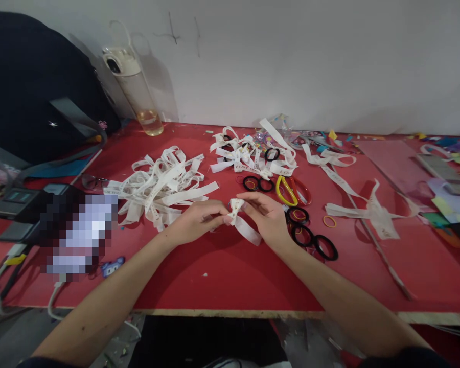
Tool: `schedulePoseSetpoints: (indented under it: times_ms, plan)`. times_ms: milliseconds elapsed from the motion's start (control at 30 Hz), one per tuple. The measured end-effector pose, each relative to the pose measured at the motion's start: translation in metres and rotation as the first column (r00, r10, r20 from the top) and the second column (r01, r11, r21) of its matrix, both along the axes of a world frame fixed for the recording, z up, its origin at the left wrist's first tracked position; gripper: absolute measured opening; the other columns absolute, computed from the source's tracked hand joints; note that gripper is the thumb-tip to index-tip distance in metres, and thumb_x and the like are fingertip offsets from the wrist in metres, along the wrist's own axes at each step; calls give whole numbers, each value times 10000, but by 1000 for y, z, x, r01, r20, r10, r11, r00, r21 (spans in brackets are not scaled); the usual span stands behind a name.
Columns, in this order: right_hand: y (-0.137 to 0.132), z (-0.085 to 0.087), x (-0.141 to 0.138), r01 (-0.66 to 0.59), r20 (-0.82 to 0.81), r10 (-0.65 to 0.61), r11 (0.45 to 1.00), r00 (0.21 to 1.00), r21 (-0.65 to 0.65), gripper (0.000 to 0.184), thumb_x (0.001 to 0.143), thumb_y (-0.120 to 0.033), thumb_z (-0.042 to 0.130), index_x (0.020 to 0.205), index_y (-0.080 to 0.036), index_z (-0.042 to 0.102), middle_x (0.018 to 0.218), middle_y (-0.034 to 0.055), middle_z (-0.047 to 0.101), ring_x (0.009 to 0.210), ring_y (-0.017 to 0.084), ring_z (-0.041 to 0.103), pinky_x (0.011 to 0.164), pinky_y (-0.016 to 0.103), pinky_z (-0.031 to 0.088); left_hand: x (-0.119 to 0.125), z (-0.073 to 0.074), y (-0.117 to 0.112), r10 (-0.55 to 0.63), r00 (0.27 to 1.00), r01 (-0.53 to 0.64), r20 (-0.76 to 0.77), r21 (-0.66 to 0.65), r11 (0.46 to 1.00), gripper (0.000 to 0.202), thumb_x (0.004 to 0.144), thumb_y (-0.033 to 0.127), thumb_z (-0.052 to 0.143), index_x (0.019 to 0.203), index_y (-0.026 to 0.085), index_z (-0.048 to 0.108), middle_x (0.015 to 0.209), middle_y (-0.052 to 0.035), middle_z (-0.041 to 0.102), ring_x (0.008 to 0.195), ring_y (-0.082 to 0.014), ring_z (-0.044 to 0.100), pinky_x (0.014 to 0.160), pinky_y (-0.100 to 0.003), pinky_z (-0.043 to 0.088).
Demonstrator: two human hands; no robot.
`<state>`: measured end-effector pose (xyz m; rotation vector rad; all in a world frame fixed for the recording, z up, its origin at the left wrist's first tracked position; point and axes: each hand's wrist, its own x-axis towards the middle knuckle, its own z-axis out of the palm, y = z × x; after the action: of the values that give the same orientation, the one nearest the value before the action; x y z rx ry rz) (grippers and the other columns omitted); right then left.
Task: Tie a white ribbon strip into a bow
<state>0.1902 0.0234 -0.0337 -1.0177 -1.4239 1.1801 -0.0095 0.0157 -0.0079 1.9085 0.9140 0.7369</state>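
Observation:
My left hand (pixel 198 220) and my right hand (pixel 266 215) meet over the middle of the red table (pixel 230 276). Both pinch a folded white printed ribbon (pixel 240 219), looped at the top with a tail hanging toward me. A heap of cut white ribbon pieces (pixel 161 185) lies just left of my left hand. Black hair ties (pixel 308 234) lie right beside my right hand, with two more black hair ties (pixel 257 183) behind it.
More white ribbon loops (pixel 249 153) lie further back. Yellow and red scissors (pixel 291 190) sit near them. A water bottle (pixel 136 89) and dark bag (pixel 38 87) stand at back left. Long ribbon strips (pixel 368 209) and coloured scraps (pixel 452 194) lie at right.

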Motion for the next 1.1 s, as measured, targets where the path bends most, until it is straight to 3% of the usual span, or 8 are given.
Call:
schedulePoseSetpoints:
  times_ms: [200, 367, 467, 800, 1100]
  plan:
    - [-1, 1, 0, 30, -37, -29, 1000, 999, 8, 135, 803, -302, 701, 923, -244, 722, 939, 18, 731, 887, 161, 680, 860, 310, 548, 1, -3, 2, 71, 996, -66, 56, -72, 995, 225, 807, 344, 692, 754, 149, 592, 764, 12, 579, 609, -69, 536, 554, -177, 418]
    - [0, 4, 0, -110, -13, 111, 993, 994, 38, 173, 817, -312, 687, 977, -257, 723, 1010, 28, 710, 940, 161, 665, 851, 289, 542, 1, -1, 2, 32, 998, -31, 52, -24, 999, 239, 812, 308, 691, 673, 141, 591, 688, 18, 567, 611, -70, 507, 554, -182, 381]
    - [1, 4, 0, -159, -16, 160, 985, 987, 64, 119, 836, -317, 664, 902, -239, 724, 934, 29, 697, 876, 147, 657, 799, 270, 543, -1, -1, 1, 25, 999, -25, 44, 1, 1000, 230, 809, 294, 695, 671, 140, 595, 681, 16, 575, 622, -76, 503, 555, -190, 367]
    - [0, 0, 1, -167, -4, 167, 985, 986, 53, 66, 835, -292, 671, 840, -227, 685, 846, 4, 658, 795, 116, 630, 736, 226, 520, 0, -1, 3, -7, 999, 6, 44, 21, 1000, 168, 810, 245, 695, 695, 144, 626, 689, 18, 599, 618, -68, 500, 553, -180, 368]
    - [0, 2, 0, -146, 16, 146, 989, 989, 35, 177, 803, -381, 696, 797, -205, 673, 824, 24, 651, 768, 138, 621, 702, 254, 525, 1, 0, 3, -12, 999, 12, 49, -1, 1000, 162, 814, 232, 687, 693, 141, 631, 690, 12, 607, 612, -70, 525, 550, -175, 392]
